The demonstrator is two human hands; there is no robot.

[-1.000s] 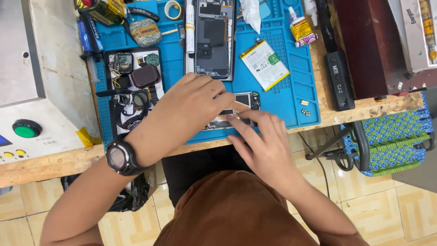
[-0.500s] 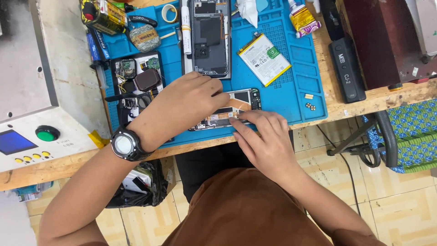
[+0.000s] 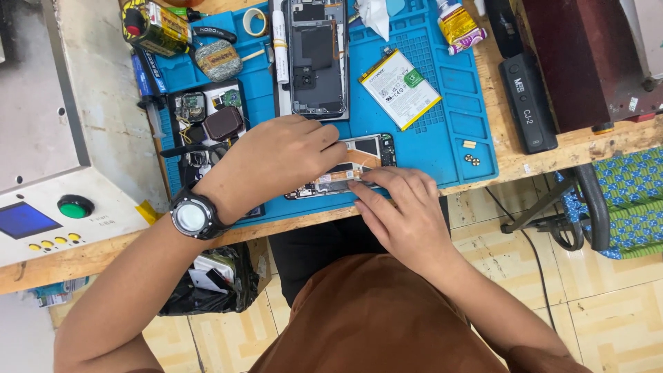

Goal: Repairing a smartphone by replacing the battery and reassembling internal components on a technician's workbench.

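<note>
Bare forearms, black round-faced wristwatch point(image 3: 191, 216) on left wrist, brown shirt point(image 3: 373, 324)

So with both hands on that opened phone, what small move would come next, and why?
Probably steady the opened phone with the left hand while the right hand fingertips ease along its lower edge: both hands already rest there, and its insides lie exposed on the blue mat.

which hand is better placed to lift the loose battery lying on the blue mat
Probably right. The right hand rests just below the white flat battery; the left hand lies farther left, over the opened phone.
</note>
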